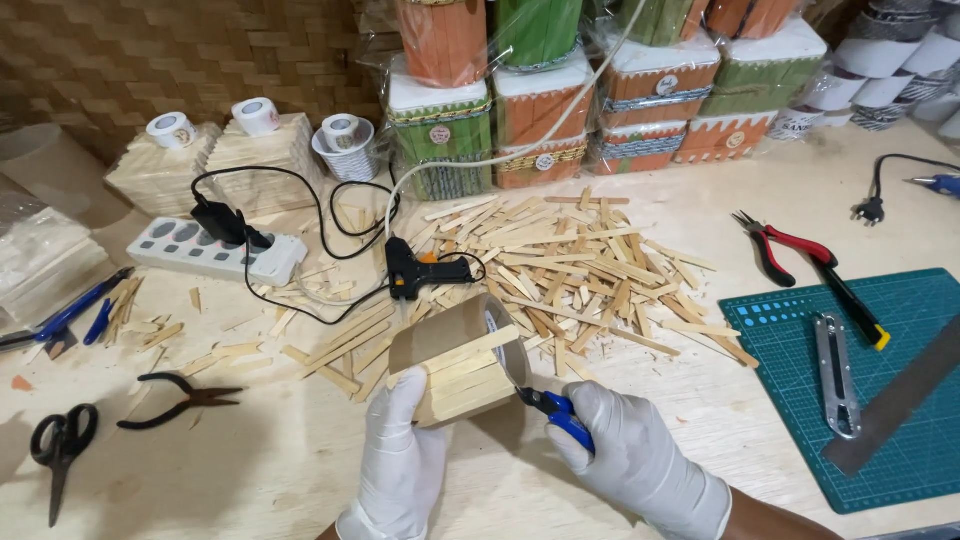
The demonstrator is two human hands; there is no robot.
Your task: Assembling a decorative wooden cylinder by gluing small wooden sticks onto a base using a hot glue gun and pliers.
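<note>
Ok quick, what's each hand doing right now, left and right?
Left hand: closed around the stick-covered cardboard tube, holding it up.
Right hand: closed on the blue-handled cutters, tips at the tube's edge.

left hand (400,455): white latex glove, enters from bottom edge, palm turned inward, fingers pointing up and away
left grip: fingers (415,395) curled against the near side of a held piece, thumb not visible
left wrist: glove cuff bunched at bottom edge, bare skin just below it
right hand (625,450): white latex glove, back of hand up, knuckles toward camera
right grip: closed fist around a handle, fingers (585,415) wrapped tight, pointing left toward the other hand
right forearm: bare, runs off lower right corner, angled inward
spacing: hands near each other, not touching
</note>
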